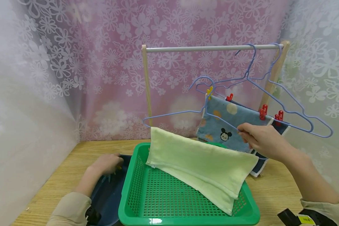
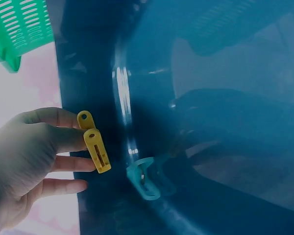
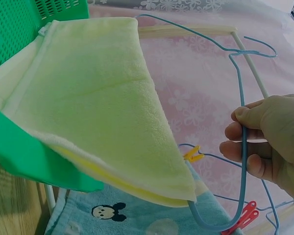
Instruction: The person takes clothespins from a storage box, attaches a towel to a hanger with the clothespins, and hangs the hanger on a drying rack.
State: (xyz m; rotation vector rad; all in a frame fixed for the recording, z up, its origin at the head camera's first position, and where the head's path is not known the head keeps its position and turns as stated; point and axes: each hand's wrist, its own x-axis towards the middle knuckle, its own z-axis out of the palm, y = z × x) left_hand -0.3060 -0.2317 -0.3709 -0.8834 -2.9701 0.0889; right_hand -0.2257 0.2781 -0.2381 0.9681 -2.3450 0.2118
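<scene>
My right hand (image 1: 261,139) grips one sloping arm of a blue wire hanger (image 1: 175,113), its fingers and thumb wrapped around the wire in the right wrist view. A pale yellow towel (image 1: 197,160) hangs folded over the hanger's lower bar, above the green basket. My left hand (image 1: 108,164) is at the dark blue basin (image 1: 105,196) on the left. In the left wrist view it pinches a yellow clothespin (image 2: 98,152) between fingers and thumb. A teal clothespin (image 2: 144,179) lies in the basin just beyond the fingers.
A green perforated basket (image 1: 158,201) stands in the middle of the wooden table. Behind it is a drying rack (image 1: 192,49) with two blue hangers on its right side. A blue towel (image 1: 240,114) with a mouse face hangs there, clipped by yellow and red clothespins (image 1: 263,112), before a darker towel.
</scene>
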